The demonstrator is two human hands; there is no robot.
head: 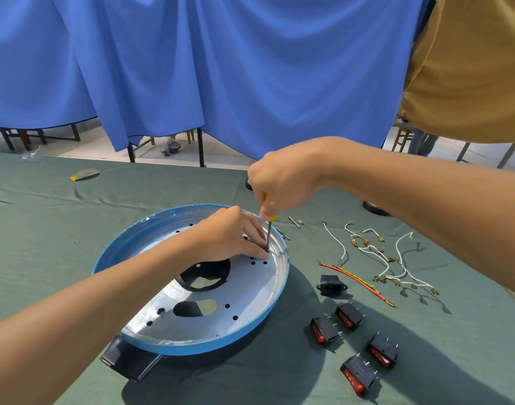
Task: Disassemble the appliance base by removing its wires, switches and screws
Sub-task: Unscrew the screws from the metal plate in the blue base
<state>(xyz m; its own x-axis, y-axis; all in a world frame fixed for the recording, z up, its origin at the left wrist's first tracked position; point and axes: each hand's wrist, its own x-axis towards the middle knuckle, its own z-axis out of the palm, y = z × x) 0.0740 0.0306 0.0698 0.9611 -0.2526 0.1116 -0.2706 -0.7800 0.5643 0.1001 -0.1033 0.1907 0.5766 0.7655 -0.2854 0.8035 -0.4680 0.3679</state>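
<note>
Okay, head view: appliance base [275,290], blue rim and silver inside, sits centre-left on the green tablecloth [60,235], its black handle toward the camera. Right hand [282,185] is fisted round a yellow-handled screwdriver [269,230], shaft upright, tip down at the base's far-right inner edge. Left hand [231,236] has its fingers curled, pinching a small metal part [267,249] at the tip, too small to identify. Right of the base lie loose wires [377,254], a black socket [331,284], four red rocker switches [350,315] and screws [294,222].
</note>
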